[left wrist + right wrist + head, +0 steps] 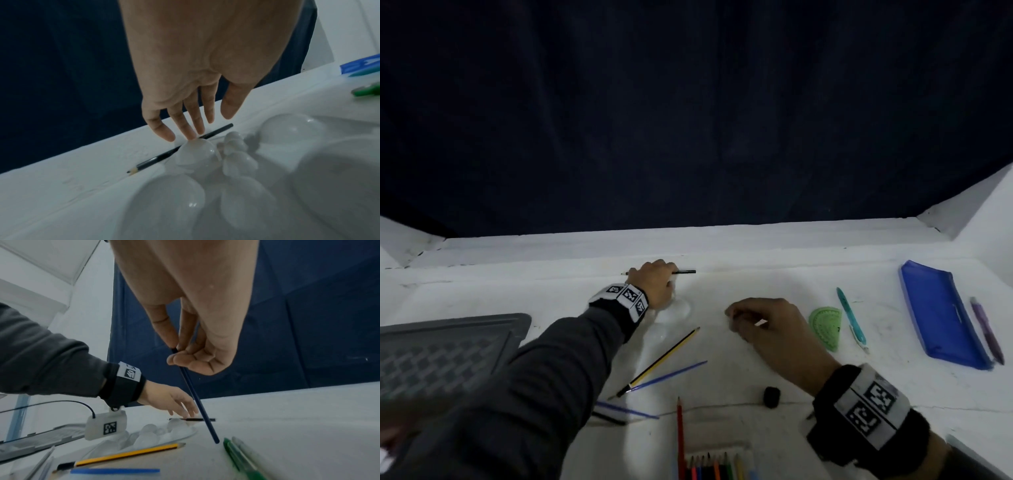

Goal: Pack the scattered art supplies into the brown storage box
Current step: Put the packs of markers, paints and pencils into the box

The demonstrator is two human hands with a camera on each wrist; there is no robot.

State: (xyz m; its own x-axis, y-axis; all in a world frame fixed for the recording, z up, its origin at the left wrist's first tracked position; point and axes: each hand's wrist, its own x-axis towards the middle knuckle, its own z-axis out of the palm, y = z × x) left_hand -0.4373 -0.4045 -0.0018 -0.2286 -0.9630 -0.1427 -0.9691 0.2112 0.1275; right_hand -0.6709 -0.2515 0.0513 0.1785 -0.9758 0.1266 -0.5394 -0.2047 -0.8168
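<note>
Reaching left hand [185,91], fingers straight, holding nothing, tips over the black pencil [152,160]: light, stiff, rolls; pinch mid-shaft. Right hand [191,344] pinches a thin dark blue stick [197,399].

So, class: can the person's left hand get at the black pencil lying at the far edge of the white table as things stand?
Probably yes. The left hand hangs open right over the black pencil, fingertips at its shaft. Only the white paint palette crowds the near side; the top is free.
</note>
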